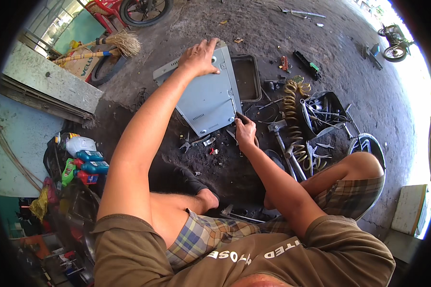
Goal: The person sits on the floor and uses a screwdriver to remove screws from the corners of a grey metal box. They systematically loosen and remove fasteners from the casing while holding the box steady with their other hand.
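Note:
A grey metal case (208, 100) with round feet and vent slots stands tilted on the dark ground in front of me. My left hand (198, 58) rests over its far edge, fingers spread, thumb against the panel. At the near right corner, my right hand (245, 131) is closed around a slim dark tool (240, 115), whose tip meets the case's edge; its exact kind is partly hidden by the fingers. Just behind the case lies a dark rectangular tray (246, 79). Below it are pliers (187, 143) and small loose parts on the ground.
To the right lie a hammer (277, 126), a coiled yellow hose (289, 103), more pliers (316, 155) and a bin of tools (323, 107). Coloured bottles (92, 161) stand at left. A straw broom (124, 44) and a wheel (146, 10) are at the back left.

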Motion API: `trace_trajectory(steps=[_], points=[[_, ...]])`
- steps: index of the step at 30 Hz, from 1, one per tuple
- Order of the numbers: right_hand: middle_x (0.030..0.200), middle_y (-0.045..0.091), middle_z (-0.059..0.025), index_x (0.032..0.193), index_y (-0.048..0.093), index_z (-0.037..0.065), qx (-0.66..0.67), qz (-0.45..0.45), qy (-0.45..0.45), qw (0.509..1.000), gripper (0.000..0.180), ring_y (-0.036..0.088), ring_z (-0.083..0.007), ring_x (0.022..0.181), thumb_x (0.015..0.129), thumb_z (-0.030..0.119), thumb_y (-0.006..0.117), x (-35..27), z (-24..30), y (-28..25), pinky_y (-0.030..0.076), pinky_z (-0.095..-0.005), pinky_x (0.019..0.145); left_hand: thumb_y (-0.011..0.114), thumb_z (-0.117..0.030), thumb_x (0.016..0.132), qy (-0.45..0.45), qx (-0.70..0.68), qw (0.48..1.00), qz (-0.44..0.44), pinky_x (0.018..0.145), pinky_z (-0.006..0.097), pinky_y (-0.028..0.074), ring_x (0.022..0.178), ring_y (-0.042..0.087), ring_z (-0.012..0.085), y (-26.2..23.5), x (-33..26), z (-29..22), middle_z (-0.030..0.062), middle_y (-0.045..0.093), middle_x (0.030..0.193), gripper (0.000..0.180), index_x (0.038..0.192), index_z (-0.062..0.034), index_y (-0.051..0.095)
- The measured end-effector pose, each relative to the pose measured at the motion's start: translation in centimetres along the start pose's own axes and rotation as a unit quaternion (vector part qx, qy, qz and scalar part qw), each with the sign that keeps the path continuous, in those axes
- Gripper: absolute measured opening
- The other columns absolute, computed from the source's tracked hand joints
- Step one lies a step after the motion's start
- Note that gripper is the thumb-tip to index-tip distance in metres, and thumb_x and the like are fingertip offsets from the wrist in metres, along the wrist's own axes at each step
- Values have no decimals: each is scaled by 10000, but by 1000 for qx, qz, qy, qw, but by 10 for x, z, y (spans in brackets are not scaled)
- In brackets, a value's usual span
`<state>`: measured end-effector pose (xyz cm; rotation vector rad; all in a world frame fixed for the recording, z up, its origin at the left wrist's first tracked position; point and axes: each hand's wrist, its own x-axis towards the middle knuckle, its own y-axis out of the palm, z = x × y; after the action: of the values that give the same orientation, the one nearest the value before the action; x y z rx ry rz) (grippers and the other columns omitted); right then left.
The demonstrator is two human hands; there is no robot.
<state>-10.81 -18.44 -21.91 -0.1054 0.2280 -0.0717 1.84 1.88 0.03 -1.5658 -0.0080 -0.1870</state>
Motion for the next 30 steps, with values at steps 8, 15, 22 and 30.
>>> trace_trajectory(steps=[8, 15, 22, 30], points=[[862, 646, -49, 1079, 686, 49, 411, 123, 325, 843, 221, 457, -101, 559, 1056, 241, 579, 22, -11, -9, 337, -240, 429, 965, -472, 744, 5, 3, 1000, -1, 1176, 526, 504, 1398, 591, 415, 4, 2, 4, 201, 572, 1494, 1085, 1593, -207, 344], [860, 685, -58, 1128, 732, 61, 248, 152, 270, 918, 257, 552, -135, 598, 1041, 275, 619, 33, -15, -26, 384, -284, 460, 961, -485, 743, 6, 9, 1000, -12, 1188, 532, 492, 1420, 573, 423, 7, 4, 5, 211, 545, 1539, 1113, 1614, -214, 324], [915, 751, -77, 1028, 762, 43, 233, 3, 166, 958, 271, 616, -198, 646, 1019, 302, 682, 35, -10, -19, 496, -327, 571, 964, -472, 738, -7, -1, 1000, 14, 1198, 528, 487, 1452, 546, 420, 5, 6, 5, 219, 515, 1576, 1148, 1641, -225, 299], [943, 736, -50, 1164, 767, 98, -86, 30, -165, 982, 214, 635, -190, 679, 1034, 236, 667, 38, -29, -18, 492, -331, 528, 963, -484, 741, 2, 6, 1000, -1, 1191, 528, 492, 1439, 558, 420, 10, 7, 7, 215, 521, 1571, 1141, 1633, -211, 306]])
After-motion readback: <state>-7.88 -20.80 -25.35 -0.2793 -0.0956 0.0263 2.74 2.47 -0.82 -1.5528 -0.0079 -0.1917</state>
